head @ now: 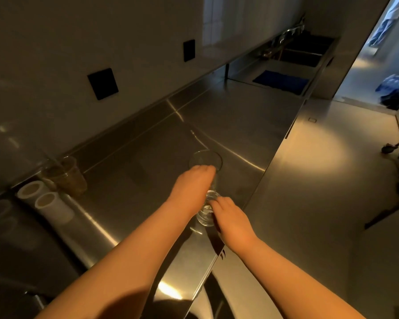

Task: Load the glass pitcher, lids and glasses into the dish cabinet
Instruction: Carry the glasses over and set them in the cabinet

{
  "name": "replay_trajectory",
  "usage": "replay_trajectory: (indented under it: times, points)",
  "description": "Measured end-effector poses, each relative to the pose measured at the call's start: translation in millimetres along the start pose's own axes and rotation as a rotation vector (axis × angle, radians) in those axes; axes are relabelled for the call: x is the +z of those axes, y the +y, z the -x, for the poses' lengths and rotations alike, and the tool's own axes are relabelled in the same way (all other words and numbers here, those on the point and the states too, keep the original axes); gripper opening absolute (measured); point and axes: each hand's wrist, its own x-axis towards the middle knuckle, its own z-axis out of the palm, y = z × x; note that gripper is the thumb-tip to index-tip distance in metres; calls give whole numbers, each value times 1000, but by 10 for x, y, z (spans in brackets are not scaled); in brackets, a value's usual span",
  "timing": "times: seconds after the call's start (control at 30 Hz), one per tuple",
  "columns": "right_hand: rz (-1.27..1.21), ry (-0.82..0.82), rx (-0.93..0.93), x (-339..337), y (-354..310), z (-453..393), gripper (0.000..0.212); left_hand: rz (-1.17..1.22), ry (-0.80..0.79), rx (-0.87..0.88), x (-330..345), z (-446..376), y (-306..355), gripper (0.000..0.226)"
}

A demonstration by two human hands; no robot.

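At the far left, two white cylindrical rolls (45, 203) lie on the long stainless-steel bench (228, 116), just beside a clear plastic cup holding brownish liquid (65, 176) that stands against the wall. Two black square wall plates (103, 83) sit higher up the wall. Toward the middle, the left hand (194, 183) reaches over a tall clear drinking glass (205, 161) standing on the bench, its fingers curled round the rim. Just beside it, nearer the bench edge, the right hand (232, 218) grips a shorter clear glass tumbler (205, 215), fingers wrapped round its side. Far right, a blue mat (281, 82) lies by the steel sink (302, 56).
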Motion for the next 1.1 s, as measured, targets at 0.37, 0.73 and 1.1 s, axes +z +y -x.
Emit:
replay_trajectory:
  times: [0.37,0.73,1.1]
  points:
    - [0,196,-36,-295,-34,185,61,7,-72,144,48,139,-2,23]
    - [18,185,-114,-275,69,133,70,7,-150,164,263,181,-103,26]
    - [2,85,-264,-224,55,17,73,40,-195,181,339,270,-206,32]
